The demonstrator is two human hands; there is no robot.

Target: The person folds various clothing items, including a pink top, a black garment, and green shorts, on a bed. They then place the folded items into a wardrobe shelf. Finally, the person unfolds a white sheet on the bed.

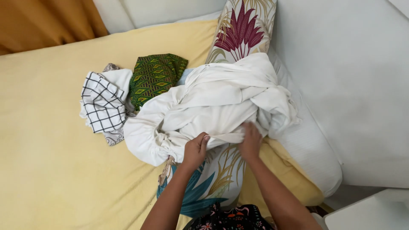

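A crumpled white garment lies heaped on a long leaf-print bolster that runs up the yellow bed. Both hands work its near edge. The left hand is closed in a fist around a fold of the white cloth, thumb on top. The right hand lies just beside it with its fingers curled down and pinching the same hem; a short taut strip of cloth runs between the two.

To the left of the bolster, touching the white heap, sit a green patterned cloth and a black-and-white checked cloth. On the bolster's other side lies a white pillow against the wall.

My judgement: the hem will open cleanly if the two grips keep that strip tight and draw apart along the edge, lifting the heap clear of the green cloth so nothing drags with it. The sleeves look tangled, so a gentle shake would beat a hard tug.
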